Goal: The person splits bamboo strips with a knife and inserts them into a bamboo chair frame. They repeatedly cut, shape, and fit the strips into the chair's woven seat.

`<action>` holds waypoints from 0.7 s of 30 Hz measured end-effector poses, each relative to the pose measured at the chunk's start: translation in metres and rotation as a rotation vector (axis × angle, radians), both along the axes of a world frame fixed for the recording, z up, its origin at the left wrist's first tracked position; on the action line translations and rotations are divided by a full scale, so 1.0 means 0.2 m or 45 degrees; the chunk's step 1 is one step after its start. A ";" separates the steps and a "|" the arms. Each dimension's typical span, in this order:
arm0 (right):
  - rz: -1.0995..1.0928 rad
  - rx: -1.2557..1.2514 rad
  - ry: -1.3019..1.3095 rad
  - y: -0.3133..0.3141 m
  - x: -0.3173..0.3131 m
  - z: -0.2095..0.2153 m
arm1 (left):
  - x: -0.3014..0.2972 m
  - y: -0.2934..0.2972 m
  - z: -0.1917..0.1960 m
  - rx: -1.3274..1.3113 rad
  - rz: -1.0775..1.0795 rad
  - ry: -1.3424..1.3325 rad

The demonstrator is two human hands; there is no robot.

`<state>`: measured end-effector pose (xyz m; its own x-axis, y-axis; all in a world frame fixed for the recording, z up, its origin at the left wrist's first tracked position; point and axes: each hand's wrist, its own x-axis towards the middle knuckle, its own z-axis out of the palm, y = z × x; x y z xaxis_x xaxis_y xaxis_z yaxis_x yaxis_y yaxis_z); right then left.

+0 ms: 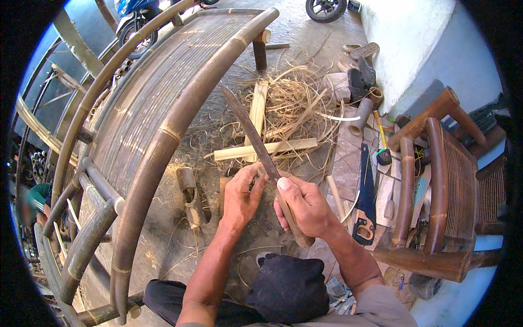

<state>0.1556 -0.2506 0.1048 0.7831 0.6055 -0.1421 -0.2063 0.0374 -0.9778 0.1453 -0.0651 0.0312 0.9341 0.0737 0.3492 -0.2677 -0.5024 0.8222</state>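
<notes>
While the right hand point(305, 204) grips the long knife point(253, 136), the left hand point(242, 196) pinches a small bamboo piece point(260, 173) against the blade, apparently mid-whittling; the next stroke likely needs steady control.

Concrete floor point(305, 38), white wall point(408, 38), bamboo chair point(436, 180)

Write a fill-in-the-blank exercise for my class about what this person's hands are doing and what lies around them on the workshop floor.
1. The right hand grips the wooden handle of a long ____.
2. The left hand pinches a thin strip against the blade, near the ____ hand.
3. A hand saw with a dark blade lies on the floor to the person's ____.
4. The big curved frame on the person's left is made of ____.

Missing words: knife; right; right; bamboo
</notes>
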 end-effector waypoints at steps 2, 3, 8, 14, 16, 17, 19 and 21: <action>0.000 0.010 0.002 0.00 0.00 0.00 | 0.00 0.00 0.01 -0.029 -0.005 0.027; -0.001 0.018 0.001 0.00 0.00 -0.01 | 0.00 0.00 0.01 -0.041 -0.006 0.037; 0.004 0.024 0.009 0.00 0.01 -0.01 | 0.01 0.00 0.02 -0.013 0.015 0.035; 0.005 -0.024 -0.042 0.01 0.00 0.03 | 0.01 0.00 0.04 -0.002 0.020 0.053; -0.001 -0.015 -0.078 0.00 -0.01 0.05 | -0.01 0.00 0.06 -0.005 0.016 0.054; 0.001 -0.032 -0.080 0.00 -0.02 0.06 | -0.01 -0.01 0.07 -0.008 0.013 0.051; 0.018 -0.035 -0.068 -0.01 -0.02 0.07 | -0.02 -0.02 0.08 -0.026 0.002 0.078; 0.009 -0.078 -0.093 -0.01 -0.01 0.06 | -0.03 -0.03 0.07 -0.046 -0.019 0.127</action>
